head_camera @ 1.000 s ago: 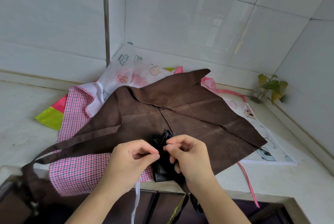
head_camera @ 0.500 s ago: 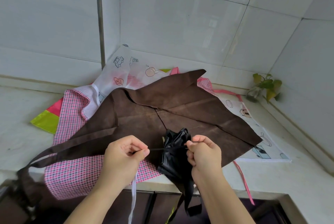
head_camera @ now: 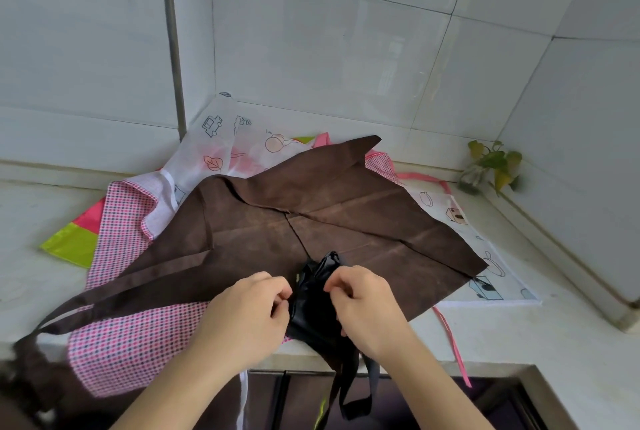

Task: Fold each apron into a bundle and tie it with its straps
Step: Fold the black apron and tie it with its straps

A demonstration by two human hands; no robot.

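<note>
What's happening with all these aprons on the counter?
A person is bundling up a black apron. Both the left hand and the right hand grip it at the counter's front edge, and its straps dangle below. A brown apron lies spread flat beneath, on top of a pink checked one and other unfolded ones.

Black apron bundle (head_camera: 317, 294) sat at the bench (head_camera: 519, 343) front edge, on top of the spread brown apron (head_camera: 311, 221). Left hand (head_camera: 249, 317) and right hand (head_camera: 363, 305) flanked the bundle, fingers curled and pinching at its top. Black straps (head_camera: 353, 391) hung below the bench edge. Under the brown apron lay a pink checked apron (head_camera: 121, 343) and a white printed apron (head_camera: 225, 138). Small plant (head_camera: 491, 166) stood in the far right corner.
</note>
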